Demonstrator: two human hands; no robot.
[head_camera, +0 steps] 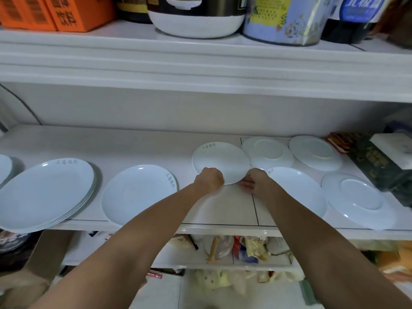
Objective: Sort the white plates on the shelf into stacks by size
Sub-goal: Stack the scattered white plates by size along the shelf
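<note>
A white tiled shelf (223, 210) is running across the view under an upper shelf (200, 63). Near its middle a lettered plate (220, 161) is lying face up, and both hands are gripping its near edge. The left hand (209, 179) is curling its fingers over the near-left rim, and the right hand (256, 181) is pinching the near-right rim with its fingers tucked under. Whether the plate is resting on the shelf cannot be told.

Just right of it, a wide plate (298, 192) is lying under the right forearm. Three upturned plates (267, 152) (314, 152) (356, 199) are sitting around it. To the left a single large plate (138, 195) is lying alone, and further left a stack of large plates (44, 192) is overhanging the shelf's front edge. Above, orange cartons (55, 12), a rice cooker (194, 16) and a blue tin (283, 18) are standing in a row.
</note>
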